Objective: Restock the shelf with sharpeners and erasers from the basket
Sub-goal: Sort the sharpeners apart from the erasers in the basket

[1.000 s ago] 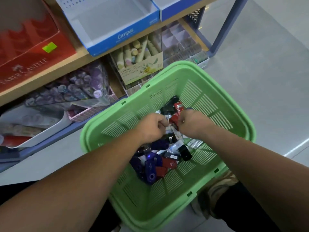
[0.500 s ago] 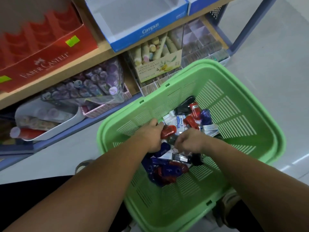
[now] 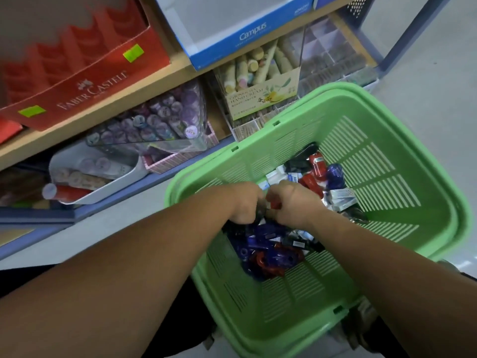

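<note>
I am seeing both hands curling knuckles-up inside the green basket [image 3: 387, 140], pressed close together over the pile. The right hand [image 3: 293, 202] is pinching a red sharpener [image 3: 274, 204] at its thumb. The left hand [image 3: 245, 202] is closing its fingers too, but I cannot tell what they hold. The basket is glossy plastic with slotted walls. Sharpeners [image 3: 268, 254] with smooth red, blue and black shells are lying heaped on its floor beside boxy white erasers [image 3: 342, 197]. On the wooden shelf [image 3: 129, 96], a red cardboard box [image 3: 85, 81] is reading FABER-CASTELL, a blue box [image 3: 247, 34] Campus, and a carton [image 3: 260, 99] HAND CREAM.
</note>
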Motion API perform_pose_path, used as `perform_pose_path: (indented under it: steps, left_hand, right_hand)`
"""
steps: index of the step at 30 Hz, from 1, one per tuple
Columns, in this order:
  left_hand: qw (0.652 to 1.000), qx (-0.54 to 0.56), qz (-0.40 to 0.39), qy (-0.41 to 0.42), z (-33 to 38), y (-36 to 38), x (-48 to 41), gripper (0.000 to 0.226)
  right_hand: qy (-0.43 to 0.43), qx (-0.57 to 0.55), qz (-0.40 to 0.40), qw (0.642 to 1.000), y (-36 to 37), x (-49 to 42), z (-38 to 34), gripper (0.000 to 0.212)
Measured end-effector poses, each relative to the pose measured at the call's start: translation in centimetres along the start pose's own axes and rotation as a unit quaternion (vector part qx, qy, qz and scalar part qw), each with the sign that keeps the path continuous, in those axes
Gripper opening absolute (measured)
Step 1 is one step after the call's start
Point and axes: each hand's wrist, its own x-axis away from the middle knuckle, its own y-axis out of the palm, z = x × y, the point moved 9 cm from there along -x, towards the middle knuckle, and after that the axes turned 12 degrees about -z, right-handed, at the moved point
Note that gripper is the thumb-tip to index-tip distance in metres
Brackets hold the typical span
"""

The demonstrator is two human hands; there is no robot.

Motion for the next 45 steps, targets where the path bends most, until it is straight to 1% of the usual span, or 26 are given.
perform_pose_path:
  steps: [2, 3, 5, 6, 8, 10, 11, 13, 14, 16, 18, 19, 22, 24, 26, 28, 29, 30, 31, 33, 34, 36, 38, 41, 42, 45]
  left_hand:
    - [0.999, -0.041, 0.001, -0.01, -0.6, -0.9, 1.9, 0.05]
    - [0.999, -0.043, 0.011, -0.012, -1.1, -1.3, 3.0, 0.052]
    - [0.999, -0.039, 0.037, 0.001, -1.6, -1.8, 5.1, 0.055]
    - [0.998, -0.037, 0.047, 0.009, -1.7, -1.8, 5.8, 0.055]
    - [0.996, -0.052, 0.065, 0.016, -1.9, -1.5, 7.0, 0.053]
    - [0.992, -0.091, 0.086, 0.02, -1.8, -1.0, 8.1, 0.047]
    - [0.988, -0.12, 0.091, 0.021, -1.7, -0.5, 8.7, 0.044]
    - [0.98, -0.17, 0.102, 0.011, -1.8, 0.3, 9.5, 0.04]
    - [0.977, -0.18, 0.112, 0.005, -2.0, 0.5, 9.6, 0.04]
    - [0.976, -0.164, 0.147, 0.01, -2.2, 0.1, 9.6, 0.043]
    - [0.977, -0.106, 0.184, 0.023, -2.9, -0.9, 9.4, 0.047]
    - [0.978, -0.074, 0.194, 0.025, -3.3, -1.3, 9.1, 0.049]
    - [0.981, -0.029, 0.189, 0.022, -3.8, -1.9, 8.3, 0.051]
    - [0.987, -0.034, 0.159, 0.0, -3.5, -1.5, 8.0, 0.057]
    - [0.991, -0.048, 0.123, -0.037, -3.3, -0.6, 7.2, 0.055]
    - [0.992, -0.054, 0.097, -0.061, -2.8, 0.2, 5.9, 0.049]
    - [0.993, -0.045, 0.092, -0.066, -2.6, 0.4, 5.1, 0.048]
    - [0.993, -0.027, 0.087, -0.075, -2.6, 0.6, 4.1, 0.045]
    - [0.992, -0.02, 0.089, -0.09, -2.5, 0.6, 3.2, 0.04]
    - [0.984, -0.059, 0.106, -0.133, -1.4, -0.2, 2.3, 0.028]
    - [0.978, -0.096, 0.122, -0.141, -0.3, -0.7, 1.9, 0.021]
    - [0.968, -0.161, 0.148, -0.123, 1.8, -0.9, 0.7, 0.012]
    - [0.967, -0.184, 0.13, -0.119, 1.7, 0.2, -0.8, 0.012]
    - [0.979, -0.13, 0.059, -0.148, -2.5, 2.5, -2.3, 0.027]
    - [0.982, -0.109, 0.046, -0.149, -3.5, 3.0, -2.7, 0.03]
    - [0.988, -0.05, 0.048, -0.14, -4.2, 3.1, -3.6, 0.027]
  right_hand:
    - [-0.026, -0.114, -0.063, 0.991, 1.4, -0.5, -0.9, 0.018]
    - [-0.029, -0.16, -0.074, 0.984, 1.6, -0.6, -1.2, 0.018]
    - [-0.033, -0.198, -0.062, 0.978, 1.7, -1.0, -1.8, 0.023]
    - [-0.04, -0.187, -0.051, 0.98, 1.7, -1.2, -2.3, 0.024]
    - [-0.072, -0.077, -0.025, 0.994, 1.7, -1.4, -4.1, 0.028]
    - [-0.115, 0.08, -0.024, 0.99, 3.0, -1.5, -6.2, 0.046]
    - [-0.132, 0.127, -0.036, 0.982, 4.0, -1.5, -6.8, 0.058]
    - [-0.133, 0.148, -0.07, 0.977, 5.8, -1.9, -7.1, 0.079]
    - [-0.124, 0.158, -0.079, 0.977, 6.4, -2.2, -6.8, 0.083]
    - [-0.108, 0.205, -0.067, 0.97, 6.2, -2.4, -6.3, 0.076]
    - [-0.1, 0.251, -0.062, 0.961, 5.6, -2.0, -6.0, 0.064]
    - [-0.096, 0.249, -0.062, 0.962, 5.2, -1.8, -5.7, 0.058]
    - [-0.063, 0.187, -0.021, 0.98, 2.8, -1.3, -3.6, 0.047]
    - [-0.037, 0.098, 0.017, 0.994, 1.0, -1.1, -2.0, 0.043]
    - [-0.037, -0.003, 0.04, 0.999, -0.3, -1.0, -1.0, 0.04]
    - [-0.035, -0.128, 0.048, 0.99, -1.0, -0.9, 0.2, 0.037]
    - [-0.026, -0.213, 0.04, 0.976, -1.1, -0.9, 1.0, 0.036]
    - [-0.015, -0.268, 0.033, 0.963, -1.0, -0.7, 1.8, 0.033]
    - [-0.005, -0.286, 0.039, 0.957, -1.0, -0.6, 2.7, 0.028]
    - [0.034, -0.224, 0.062, 0.972, -1.3, -0.3, 4.6, 0.02]
    - [0.057, -0.186, 0.066, 0.979, -1.4, -0.2, 5.5, 0.02]
    - [0.077, -0.135, 0.04, 0.987, -0.9, -0.1, 5.8, 0.028]
    - [0.07, -0.074, 0.001, 0.995, -0.4, -0.1, 5.1, 0.037]
    - [0.028, 0.009, -0.051, 0.998, 0.7, -0.1, 3.3, 0.056]
    - [0.018, 0.031, -0.068, 0.997, 1.2, -0.1, 3.0, 0.058]
    - [0.01, 0.042, -0.098, 0.994, 2.3, -0.4, 2.8, 0.041]
